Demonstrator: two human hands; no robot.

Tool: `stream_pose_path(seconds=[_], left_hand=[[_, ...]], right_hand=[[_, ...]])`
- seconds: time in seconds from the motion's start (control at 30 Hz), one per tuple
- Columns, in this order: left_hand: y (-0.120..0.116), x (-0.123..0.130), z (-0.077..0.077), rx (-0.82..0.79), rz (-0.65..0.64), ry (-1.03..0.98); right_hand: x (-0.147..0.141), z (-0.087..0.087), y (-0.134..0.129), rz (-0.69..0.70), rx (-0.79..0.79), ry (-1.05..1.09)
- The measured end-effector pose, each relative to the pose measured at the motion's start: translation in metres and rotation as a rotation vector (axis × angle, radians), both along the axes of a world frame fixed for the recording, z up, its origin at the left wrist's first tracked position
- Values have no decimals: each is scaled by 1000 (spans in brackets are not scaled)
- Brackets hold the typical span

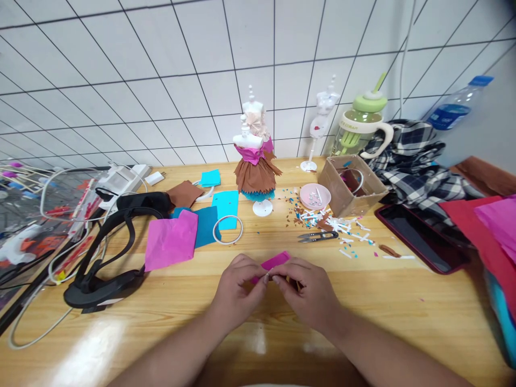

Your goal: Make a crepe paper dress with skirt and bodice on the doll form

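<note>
Pinching what seems a tiny pale piece (267, 274), my left hand (243, 283) and right hand (309, 288) fingertip to fingertip | magenta strip (277, 260) just beyond (my fingers cover part) | long axis slanting toward worktop's (403, 301) far-right corner | both hands equally near

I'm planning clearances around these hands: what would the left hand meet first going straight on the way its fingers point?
Likely the right hand, which faces the left hand almost tip to tip beside the magenta paper-like strip; depth and any tiny gap are unclear.
</note>
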State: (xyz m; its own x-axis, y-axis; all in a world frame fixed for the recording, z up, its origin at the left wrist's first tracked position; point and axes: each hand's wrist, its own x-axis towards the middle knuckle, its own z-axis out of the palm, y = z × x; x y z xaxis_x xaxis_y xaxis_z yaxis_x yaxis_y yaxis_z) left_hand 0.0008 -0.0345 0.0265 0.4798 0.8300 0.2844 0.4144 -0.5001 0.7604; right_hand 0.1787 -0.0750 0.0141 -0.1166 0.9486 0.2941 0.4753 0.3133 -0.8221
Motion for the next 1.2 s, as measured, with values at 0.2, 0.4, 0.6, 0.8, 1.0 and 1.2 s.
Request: stream_pose_path(seconds=[0.2,0.4,0.6,0.8,1.0,1.2], left_hand=[[2,1,-4,-6,33,6],[2,0,-8,-7,14,-10],[2,1,-7,-2,31,12],[-2,3,-4,34,38,59],[-3,3,-6,75,18,74],[-6,4,-8,52,-5,87]], right_hand=[[1,-4,-2,24,156,-99],[2,-6,-2,13,161,-137],[1,-5,-2,15,126,-132],[1,0,0,22,-14,-125],[0,-1,-1,29,-51,-118],[-2,-2,-1,30,-76,-138]])
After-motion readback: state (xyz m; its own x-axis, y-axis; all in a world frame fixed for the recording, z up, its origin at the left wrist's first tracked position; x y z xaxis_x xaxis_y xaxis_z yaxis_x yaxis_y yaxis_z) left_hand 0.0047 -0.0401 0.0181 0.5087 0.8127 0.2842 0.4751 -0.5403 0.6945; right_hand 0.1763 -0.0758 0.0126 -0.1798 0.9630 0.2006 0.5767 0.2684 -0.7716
